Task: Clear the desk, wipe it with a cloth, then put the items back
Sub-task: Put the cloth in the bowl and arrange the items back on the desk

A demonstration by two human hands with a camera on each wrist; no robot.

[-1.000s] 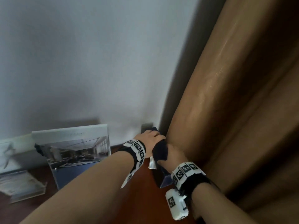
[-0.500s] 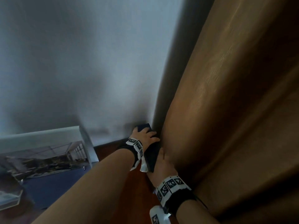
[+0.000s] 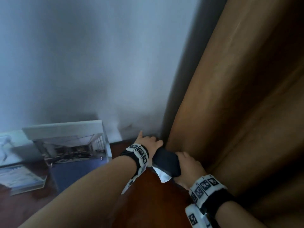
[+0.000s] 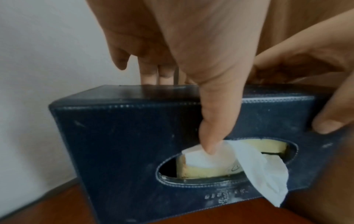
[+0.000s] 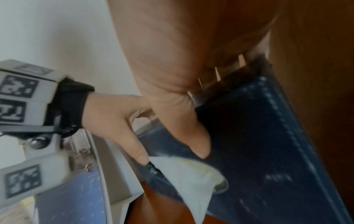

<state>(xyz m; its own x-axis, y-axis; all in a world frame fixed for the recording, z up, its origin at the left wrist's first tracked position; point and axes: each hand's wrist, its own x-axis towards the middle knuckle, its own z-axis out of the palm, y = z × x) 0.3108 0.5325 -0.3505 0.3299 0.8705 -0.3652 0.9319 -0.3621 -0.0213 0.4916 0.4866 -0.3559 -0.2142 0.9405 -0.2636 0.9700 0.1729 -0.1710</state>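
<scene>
Both hands hold a dark blue tissue box [image 3: 166,161] in the back corner of the brown desk [image 3: 144,195], close to the white wall [image 3: 98,63] and right beside the tan curtain [image 3: 238,112]. The left hand [image 3: 148,143] wraps over the top of the box, fingers down behind it and thumb [image 4: 214,121] pressing the white tissue [image 4: 264,174] at the oval hole, while the right hand [image 3: 187,168] grips the end by the curtain. A picture stand [image 3: 69,145] leans on the wall to the left, well apart from the box.
</scene>
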